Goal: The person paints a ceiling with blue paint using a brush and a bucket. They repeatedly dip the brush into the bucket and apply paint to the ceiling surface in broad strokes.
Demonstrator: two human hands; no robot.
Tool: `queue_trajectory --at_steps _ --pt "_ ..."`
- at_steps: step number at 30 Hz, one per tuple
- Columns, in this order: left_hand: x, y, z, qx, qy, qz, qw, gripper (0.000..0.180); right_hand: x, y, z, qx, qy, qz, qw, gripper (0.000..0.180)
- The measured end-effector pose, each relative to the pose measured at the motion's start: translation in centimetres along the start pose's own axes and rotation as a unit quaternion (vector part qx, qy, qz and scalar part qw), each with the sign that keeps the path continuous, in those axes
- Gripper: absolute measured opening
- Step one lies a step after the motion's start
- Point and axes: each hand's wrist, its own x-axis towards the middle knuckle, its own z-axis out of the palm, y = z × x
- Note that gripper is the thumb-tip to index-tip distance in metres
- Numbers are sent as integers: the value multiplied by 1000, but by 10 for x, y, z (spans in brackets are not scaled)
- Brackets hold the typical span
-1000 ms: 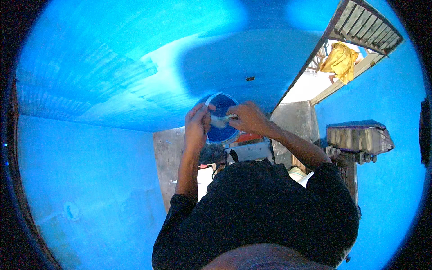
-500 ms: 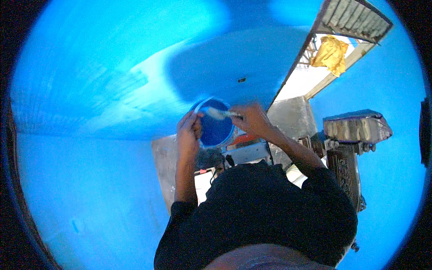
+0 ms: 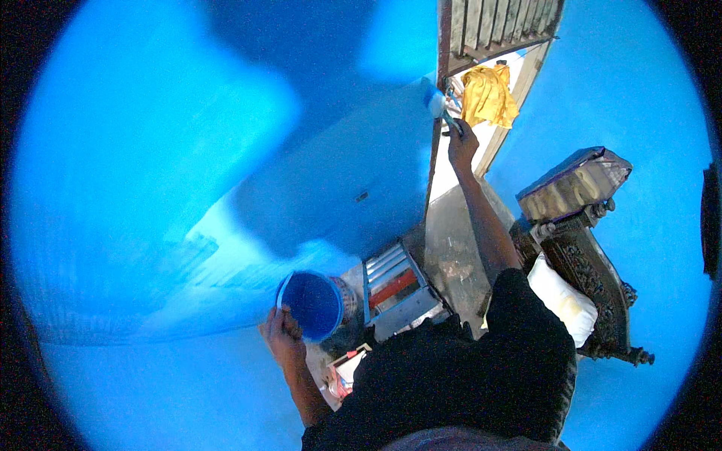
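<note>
My left hand (image 3: pixel 284 336) is closed on the pale handle at the left rim of a round bucket (image 3: pixel 344 299). Deep blue paint shows inside the bucket, whose mouth faces up toward me. With my arm stretched out, my right hand (image 3: pixel 462 144) grips a paintbrush (image 3: pixel 435 102) by its thin handle. Blue paint covers the bristles, with a whitish part near the handle. The brush head is at the blue wall (image 3: pixel 331 180), right beside the door frame; whether it touches is hard to tell. Lighter and darker blue patches mark the wall.
A yellow cloth (image 3: pixel 487 96) hangs in the bright doorway, below a slatted shutter (image 3: pixel 500 26). To the right stand a carved dark wooden bed end (image 3: pixel 575 252), a white pillow (image 3: pixel 564 301) and a wrapped bundle (image 3: pixel 575 184). A slatted grey-and-red item (image 3: pixel 395 286) lies beyond my body.
The brush has left the bucket's mouth, and my right hand has carried it up and away to the wall by the doorway. My left hand and the bucket sit lower in view.
</note>
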Motion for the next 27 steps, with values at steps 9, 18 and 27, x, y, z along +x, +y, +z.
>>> queue_trajectory --at_steps 9,18,27 --pt "-5 9 -6 -233 126 -201 943 12 41 14 45 -36 67 -34 997 20" --pt "-11 6 -7 -254 132 -224 932 14 55 31 81 -37 84 -39 995 16" --pt "-15 20 2 -268 111 -235 928 16 -53 19 127 -35 -35 -94 994 28"
